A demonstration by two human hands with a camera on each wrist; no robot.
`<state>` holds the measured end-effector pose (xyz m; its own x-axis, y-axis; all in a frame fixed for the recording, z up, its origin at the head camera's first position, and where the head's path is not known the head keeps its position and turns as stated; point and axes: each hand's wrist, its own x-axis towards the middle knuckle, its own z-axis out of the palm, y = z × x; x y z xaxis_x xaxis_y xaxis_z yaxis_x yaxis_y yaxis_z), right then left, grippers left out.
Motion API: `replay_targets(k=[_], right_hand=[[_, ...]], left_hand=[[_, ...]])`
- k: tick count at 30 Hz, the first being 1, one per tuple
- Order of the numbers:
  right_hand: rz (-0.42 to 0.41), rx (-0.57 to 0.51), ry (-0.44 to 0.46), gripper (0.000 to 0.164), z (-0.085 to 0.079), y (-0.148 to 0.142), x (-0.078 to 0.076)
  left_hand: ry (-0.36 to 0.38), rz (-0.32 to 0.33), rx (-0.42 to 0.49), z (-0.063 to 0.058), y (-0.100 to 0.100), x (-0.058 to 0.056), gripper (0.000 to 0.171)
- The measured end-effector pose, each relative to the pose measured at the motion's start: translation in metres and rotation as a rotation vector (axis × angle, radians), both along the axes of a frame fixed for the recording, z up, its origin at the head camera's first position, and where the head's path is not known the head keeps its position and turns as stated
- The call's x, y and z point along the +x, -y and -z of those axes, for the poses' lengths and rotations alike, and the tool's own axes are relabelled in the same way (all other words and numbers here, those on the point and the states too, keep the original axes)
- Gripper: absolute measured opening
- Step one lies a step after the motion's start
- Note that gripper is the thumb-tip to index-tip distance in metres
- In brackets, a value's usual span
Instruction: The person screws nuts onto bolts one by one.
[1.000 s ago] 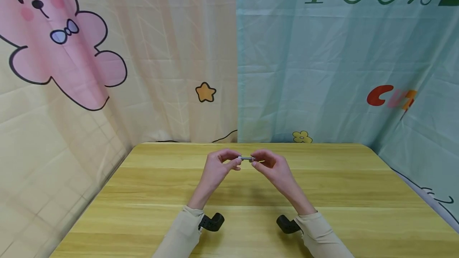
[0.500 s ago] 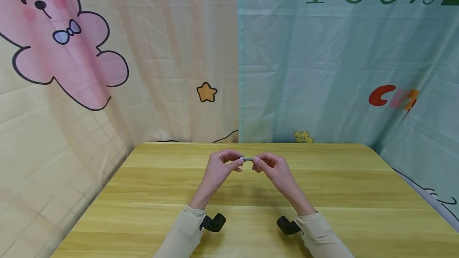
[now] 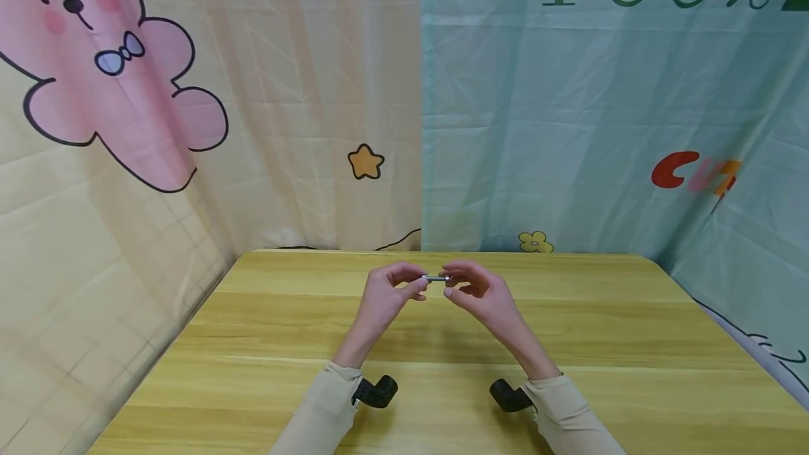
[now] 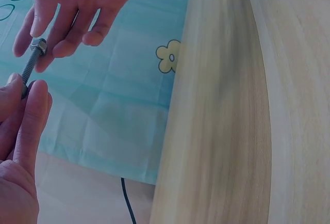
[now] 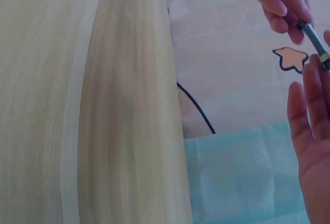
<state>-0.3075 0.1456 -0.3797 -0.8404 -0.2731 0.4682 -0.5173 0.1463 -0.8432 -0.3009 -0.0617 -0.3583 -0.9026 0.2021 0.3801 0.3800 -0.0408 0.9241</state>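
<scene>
A metal bolt is held roughly level above the table, between both hands. My left hand pinches its left end between thumb and fingers; that end is mostly hidden. On the bolt's right end sits a hex nut, also visible as a shiny nut in the right wrist view. My right hand is around the nut, its thumb apart from it and its fingers loosely extended. Whether a fingertip touches the nut I cannot tell.
A wooden table lies beneath the hands. Behind it hang a cream curtain and a blue-green curtain. Black wrist devices sit at both cuffs. A dark cord or line shows beyond the table edge.
Half a second ago my right thumb and fingers were closed over the bolt's right end; now they have spread and the nut shows. My left hand keeps its pinch, nearly still.
</scene>
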Motion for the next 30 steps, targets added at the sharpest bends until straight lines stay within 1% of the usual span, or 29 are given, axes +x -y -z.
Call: replay_targets(k=[2,4,6,13,17,21,24,27,30], right_hand=[[-0.006,-0.003,-0.019,0.030,0.000,0.000,0.000],[0.009,0.002,-0.014,0.027,0.000,0.000,0.001],[0.017,-0.005,0.000,0.026,0.000,0.000,0.001],[0.018,-0.032,0.069,0.026,-0.001,0.000,0.001],[0.036,-0.030,0.081,0.024,-0.001,0.001,0.000],[0.045,-0.020,0.105,0.030,-0.001,0.003,0.001],[0.050,-0.019,0.125,0.034,-0.001,0.003,0.001],[0.060,-0.010,0.109,0.028,-0.001,0.002,0.000],[0.043,0.006,0.056,0.028,-0.001,0.001,-0.001]], left_hand=[[0.005,0.001,0.003,0.007,0.000,-0.006,0.013],[0.005,0.003,0.009,0.014,-0.001,-0.012,0.014],[0.000,0.004,0.014,0.016,-0.001,-0.014,0.015],[-0.023,0.003,0.008,0.015,-0.001,-0.012,0.017],[-0.038,0.018,-0.001,0.015,-0.001,-0.012,0.017],[-0.040,0.028,-0.011,0.015,-0.002,-0.011,0.016],[-0.039,0.019,-0.018,0.015,-0.002,-0.012,0.016],[-0.035,0.006,-0.014,0.015,-0.002,-0.012,0.017],[-0.019,-0.003,-0.003,0.015,-0.001,-0.013,0.018]])
